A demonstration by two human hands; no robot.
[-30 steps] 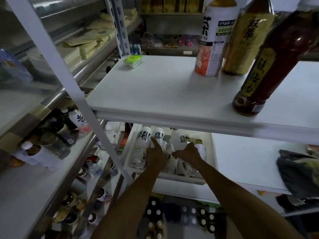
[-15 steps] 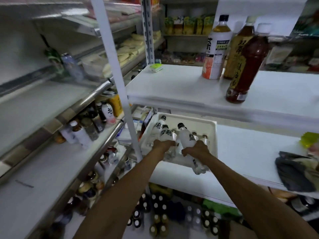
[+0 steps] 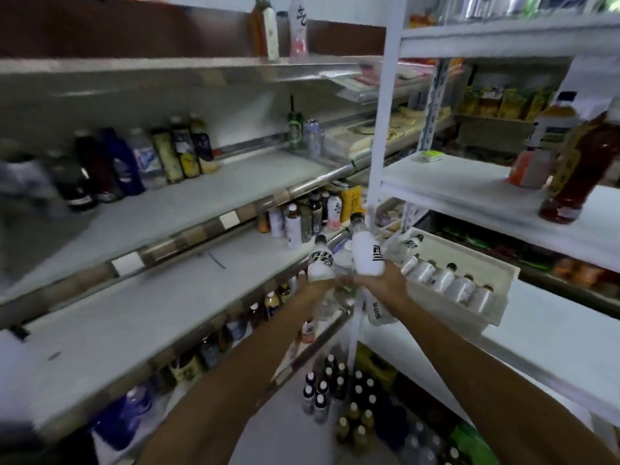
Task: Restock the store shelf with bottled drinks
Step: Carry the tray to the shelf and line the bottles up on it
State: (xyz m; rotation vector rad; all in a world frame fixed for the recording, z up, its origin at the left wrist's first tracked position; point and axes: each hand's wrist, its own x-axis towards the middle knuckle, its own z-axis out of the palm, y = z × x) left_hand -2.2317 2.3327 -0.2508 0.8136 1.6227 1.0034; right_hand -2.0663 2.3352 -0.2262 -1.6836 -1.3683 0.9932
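My left hand (image 3: 315, 290) grips a white bottle with a black label (image 3: 320, 263), cap up. Close beside it, my right hand (image 3: 385, 280) holds a second white bottle (image 3: 367, 253), and another bottle (image 3: 377, 308) hangs below that fist. Both hands are raised in front of the white upright post (image 3: 377, 162), between the grey store shelf (image 3: 167, 290) on the left and the white tray (image 3: 483, 263) on the right. Several more white bottles (image 3: 446, 280) lie in the tray.
Dark and mixed bottles (image 3: 134, 162) stand at the back of the upper grey shelf (image 3: 235, 182); others (image 3: 302, 213) line the middle one. Tall tea bottles (image 3: 577, 162) stand on the white rack at right. Bottles (image 3: 339, 397) crowd the floor below.
Both hands have lifted bottles out of the tray and carried them up and to the left. The view has swung left toward the grey shelves.
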